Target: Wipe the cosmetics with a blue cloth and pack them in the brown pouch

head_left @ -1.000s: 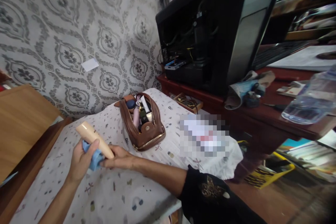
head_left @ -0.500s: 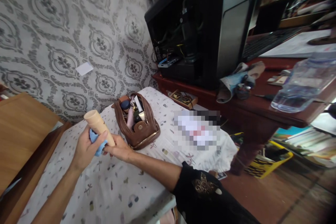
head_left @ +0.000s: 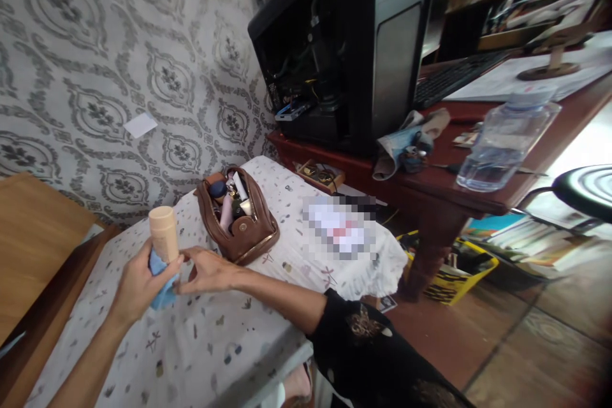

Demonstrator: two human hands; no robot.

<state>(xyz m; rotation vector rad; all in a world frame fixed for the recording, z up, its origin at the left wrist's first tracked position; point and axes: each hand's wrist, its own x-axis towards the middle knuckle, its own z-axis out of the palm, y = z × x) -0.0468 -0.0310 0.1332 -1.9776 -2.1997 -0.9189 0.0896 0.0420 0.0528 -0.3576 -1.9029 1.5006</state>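
Note:
My left hand (head_left: 131, 277) is closed around a beige cylindrical bottle (head_left: 163, 229) and a light blue cloth (head_left: 162, 290) wrapped about its lower part. The bottle stands nearly upright in the grip, its capped end up. My right hand (head_left: 205, 271) is beside it, thumb and fingers curved apart, the fingertips close to the bottle and cloth; whether they touch is hard to tell. Behind the hands an unzipped brown bag (head_left: 265, 233) sits on the patterned white sheet (head_left: 205, 357), with several small cosmetics-like containers inside.
A blurred-out white item (head_left: 339, 226) lies on the sheet to the right. Beyond it stands a dark red desk (head_left: 430, 194) with a black computer case (head_left: 354, 44) and a clear plastic bottle (head_left: 502, 146). A wooden panel (head_left: 38, 242) borders the left side.
The beige bottle has turned more upright and moved slightly left and down. My right hand has loosened from its lower end, and its fingers have spread. The view has shifted a little right.

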